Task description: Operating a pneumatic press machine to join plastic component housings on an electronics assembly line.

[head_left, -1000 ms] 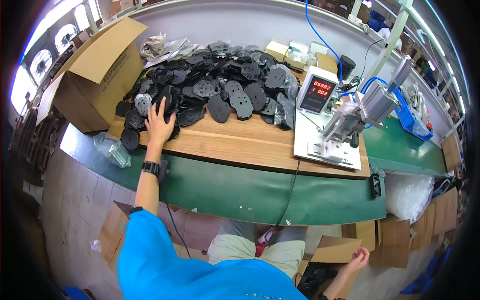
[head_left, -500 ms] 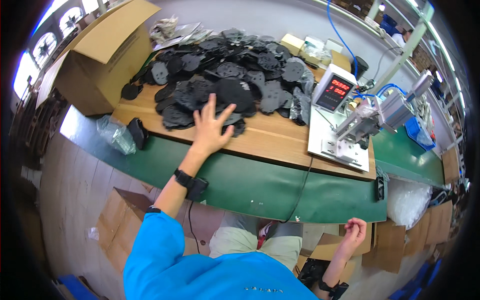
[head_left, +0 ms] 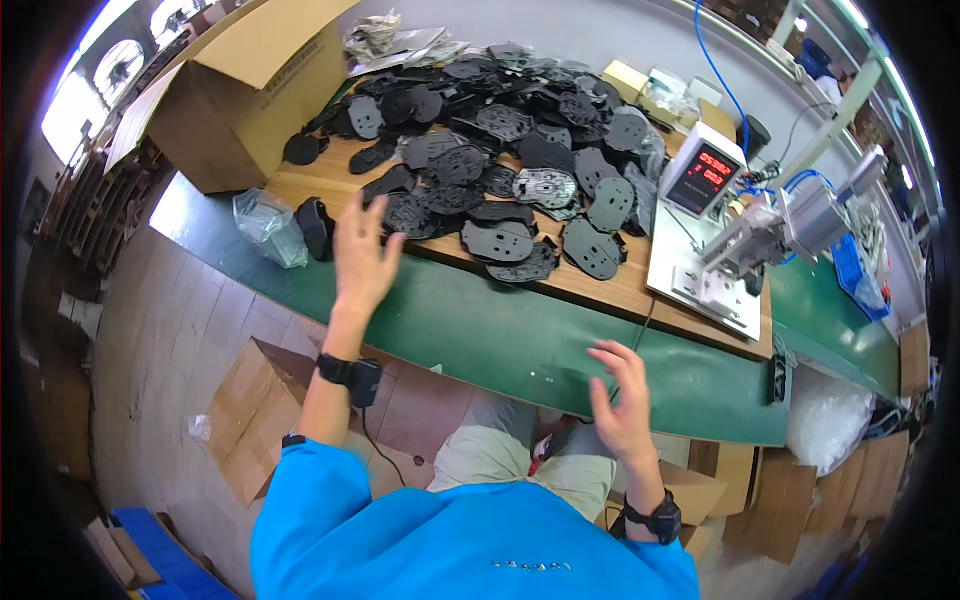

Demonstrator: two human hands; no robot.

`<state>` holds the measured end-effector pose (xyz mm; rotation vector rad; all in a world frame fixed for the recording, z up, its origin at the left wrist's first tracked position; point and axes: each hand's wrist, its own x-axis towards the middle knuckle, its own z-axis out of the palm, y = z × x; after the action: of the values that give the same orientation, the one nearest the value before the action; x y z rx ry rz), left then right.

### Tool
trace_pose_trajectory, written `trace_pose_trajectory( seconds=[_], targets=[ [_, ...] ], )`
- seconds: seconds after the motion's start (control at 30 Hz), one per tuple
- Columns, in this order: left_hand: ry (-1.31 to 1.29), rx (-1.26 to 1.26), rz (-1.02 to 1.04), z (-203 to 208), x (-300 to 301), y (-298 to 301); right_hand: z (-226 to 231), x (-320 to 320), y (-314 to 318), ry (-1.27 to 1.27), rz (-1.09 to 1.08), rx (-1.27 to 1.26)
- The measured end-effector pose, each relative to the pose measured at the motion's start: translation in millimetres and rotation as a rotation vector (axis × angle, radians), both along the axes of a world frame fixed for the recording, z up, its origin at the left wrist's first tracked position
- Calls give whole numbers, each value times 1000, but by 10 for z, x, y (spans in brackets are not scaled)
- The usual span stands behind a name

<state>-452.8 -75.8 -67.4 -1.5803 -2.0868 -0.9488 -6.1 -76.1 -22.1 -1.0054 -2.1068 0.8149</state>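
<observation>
A large heap of flat, dark grey and black plastic plates (head_left: 455, 165), rounded and pierced with holes, covers much of the wooden board (head_left: 350, 180). My left hand (head_left: 365, 255) is over the front left edge of the board, beside the nearest plates, with its fingers apart and nothing in it. Several plates, among them a grey one (head_left: 497, 241) and a rounder one (head_left: 593, 250), lie at the board's front edge. My right hand (head_left: 624, 405) is over the front of the green tabletop (head_left: 480, 325), fingers spread and holding nothing.
A small metal press (head_left: 765, 245) on a white base and a box with a red digital display (head_left: 703, 175) stand at the right. An open cardboard box (head_left: 250, 110) is at the far left, near a clear plastic bag (head_left: 270, 230) and a black part (head_left: 316, 229).
My left hand has drawn off the heap to the left. Plates now lie spread nearer the board's front edge. My right hand has risen forward and left over the tabletop, its fingers opening.
</observation>
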Motion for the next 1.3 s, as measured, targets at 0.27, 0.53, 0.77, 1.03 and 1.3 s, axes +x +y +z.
trace_pose_trajectory(
  seconds=[0.27,0.53,0.77,1.03,1.3],
  targets=[
    [-18,-142,329,-420,-519,-251,-205,-498,861,-290,-88,431],
    [-161,31,280,-282,-191,-386,-430,-496,1625,-324,-220,437],
    [-66,197,179,-231,-125,-564,-264,-231,1807,93,-429,475],
    [-520,426,-32,-17,469,-595,-391,1044,734,453,-545,-19],
    [-784,92,-560,69,1870,658,-720,1599,848,-106,-803,167]
  ],
)
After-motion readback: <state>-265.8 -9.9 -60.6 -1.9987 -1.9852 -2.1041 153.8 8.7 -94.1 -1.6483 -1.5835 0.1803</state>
